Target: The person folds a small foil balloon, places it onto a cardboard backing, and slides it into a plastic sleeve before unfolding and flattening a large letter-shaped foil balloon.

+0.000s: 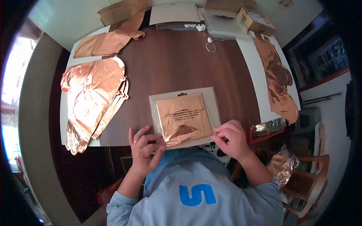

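Note:
In front of me at the table's near edge lies a clear plastic bag [216, 101] with a pale backing and a hang hole at its top. A folded copper-coloured foil balloon [184, 107] is inside, under printed warning text. My left hand [145, 148], with a ring on one finger, is at the bag's lower left corner; its fingers are apart. At the lower right edge, my right hand [232, 139] has its thumb and forefinger closed on the bag's margin. Whether the left fingertips press on the bag is hard to tell.
Flat copper foil balloons [96, 90] lie stacked at left, with more foil [109, 42] behind. Another foil balloon [275, 75] lies at right. Farther back are white card sheets [175, 14], a white cord [210, 44] and a cardboard box [256, 22]. Crumpled foil [283, 165] rests by a wooden chair [307, 184].

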A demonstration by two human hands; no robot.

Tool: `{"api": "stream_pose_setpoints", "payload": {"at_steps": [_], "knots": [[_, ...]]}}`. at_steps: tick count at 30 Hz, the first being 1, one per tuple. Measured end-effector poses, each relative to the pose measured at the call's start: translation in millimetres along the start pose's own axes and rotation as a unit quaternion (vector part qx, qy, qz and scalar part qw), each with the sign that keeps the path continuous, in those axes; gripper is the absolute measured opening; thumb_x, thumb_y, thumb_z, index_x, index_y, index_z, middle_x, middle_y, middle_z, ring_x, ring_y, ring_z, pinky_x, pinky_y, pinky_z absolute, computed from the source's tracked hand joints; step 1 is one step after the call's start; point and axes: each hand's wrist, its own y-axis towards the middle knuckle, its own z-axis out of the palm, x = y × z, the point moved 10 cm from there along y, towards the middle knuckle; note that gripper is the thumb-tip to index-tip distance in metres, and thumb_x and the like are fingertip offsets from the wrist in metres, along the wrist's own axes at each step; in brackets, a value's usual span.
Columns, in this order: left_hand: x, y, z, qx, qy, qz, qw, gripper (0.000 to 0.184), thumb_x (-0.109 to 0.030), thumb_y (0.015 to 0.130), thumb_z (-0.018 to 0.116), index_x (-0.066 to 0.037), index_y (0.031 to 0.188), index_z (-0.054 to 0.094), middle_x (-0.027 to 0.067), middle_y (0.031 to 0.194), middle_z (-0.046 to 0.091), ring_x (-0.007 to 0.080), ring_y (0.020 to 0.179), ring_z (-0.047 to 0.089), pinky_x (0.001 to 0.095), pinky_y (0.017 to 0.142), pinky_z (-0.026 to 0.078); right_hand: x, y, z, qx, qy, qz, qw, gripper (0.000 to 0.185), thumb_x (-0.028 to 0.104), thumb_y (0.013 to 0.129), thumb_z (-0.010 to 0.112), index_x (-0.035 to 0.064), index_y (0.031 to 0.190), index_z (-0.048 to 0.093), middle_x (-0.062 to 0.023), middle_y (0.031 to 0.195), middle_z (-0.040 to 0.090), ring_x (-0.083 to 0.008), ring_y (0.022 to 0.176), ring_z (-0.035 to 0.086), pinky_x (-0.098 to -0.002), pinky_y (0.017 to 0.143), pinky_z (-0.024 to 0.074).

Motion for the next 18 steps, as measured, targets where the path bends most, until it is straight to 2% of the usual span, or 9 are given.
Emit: {"api": "stream_pose_setpoints", "payload": {"at_steps": [2,5,8,11,13,15,18], "knots": [[5.3,-0.5,-0.5,-0.026,-0.020,-0.078,0.996,0.012,-0.015,0.073,0.078,-0.013,0.075,0.066,0.0075,0.114,0.066,0.0358,0.129,0.050,0.0597,0.117,0.013,-7.5,8.9,3.9,0.013,-0.002,0.070,0.997,0.028,0.016,0.073,0.082,0.0086,0.080,0.056,-0.0091,0.092,0.060,-0.0307,0.087,0.058,-0.0438,0.078,0.0449],[9.9,-5.6,1.5,-0.040,0.024,-0.119,0.992,0.013,-0.012,0.073,0.074,-0.012,0.079,0.063,0.0096,0.117,0.063,0.0399,0.133,0.045,0.0610,0.116,0.014,-13.4,16.5,1.0,0.019,-0.054,0.144,0.988,0.036,0.017,0.071,0.083,0.0087,0.088,0.052,-0.0100,0.090,0.055,-0.0327,0.088,0.056,-0.0442,0.077,0.0444],[19.9,-13.8,-4.9,-0.066,0.044,-0.143,0.987,0.029,-0.011,0.071,0.070,-0.013,0.099,0.064,0.0101,0.124,0.058,0.0402,0.135,0.042,0.0623,0.115,0.013,-15.6,18.5,-1.3,0.021,-0.079,0.159,0.984,0.043,0.020,0.071,0.084,0.0086,0.098,0.052,-0.0108,0.094,0.054,-0.0338,0.090,0.056,-0.0449,0.078,0.0445],[5.4,-14.2,-17.5,-0.132,0.151,-0.103,0.974,0.049,-0.008,0.067,0.068,-0.012,0.115,0.063,0.0114,0.127,0.057,0.0411,0.138,0.039,0.0638,0.115,0.015,-18.9,17.8,0.1,0.039,-0.092,0.176,0.979,0.046,0.022,0.072,0.083,0.0079,0.104,0.053,-0.0119,0.097,0.056,-0.0345,0.093,0.057,-0.0455,0.080,0.0450],[-45.4,-6.3,4.6,-0.019,0.017,0.068,0.997,0.060,-0.011,0.068,0.066,-0.013,0.128,0.061,0.0128,0.133,0.056,0.0400,0.138,0.039,0.0627,0.115,0.020,-18.7,20.8,3.5,0.063,-0.089,0.195,0.975,0.047,0.025,0.073,0.083,0.0071,0.107,0.054,-0.0129,0.100,0.058,-0.0354,0.095,0.058,-0.0461,0.082,0.0460],[-100.5,-2.2,28.8,0.093,0.058,0.182,0.977,0.063,-0.016,0.075,0.062,-0.006,0.137,0.055,0.0159,0.144,0.052,0.0383,0.141,0.038,0.0623,0.115,0.021,-19.5,21.6,5.9,0.076,-0.082,0.207,0.972,0.050,0.026,0.074,0.083,0.0066,0.111,0.054,-0.0141,0.104,0.060,-0.0362,0.098,0.060,-0.0470,0.083,0.0469],[-103.7,4.0,68.9,0.145,0.106,0.212,0.961,0.063,-0.017,0.081,0.059,-0.002,0.142,0.050,0.0151,0.149,0.048,0.0340,0.143,0.038,0.0573,0.117,0.024,-21.2,21.4,5.4,0.078,-0.077,0.219,0.970,0.054,0.027,0.075,0.082,0.0059,0.116,0.053,-0.0160,0.107,0.062,-0.0374,0.100,0.061,-0.0485,0.084,0.0483]]}}
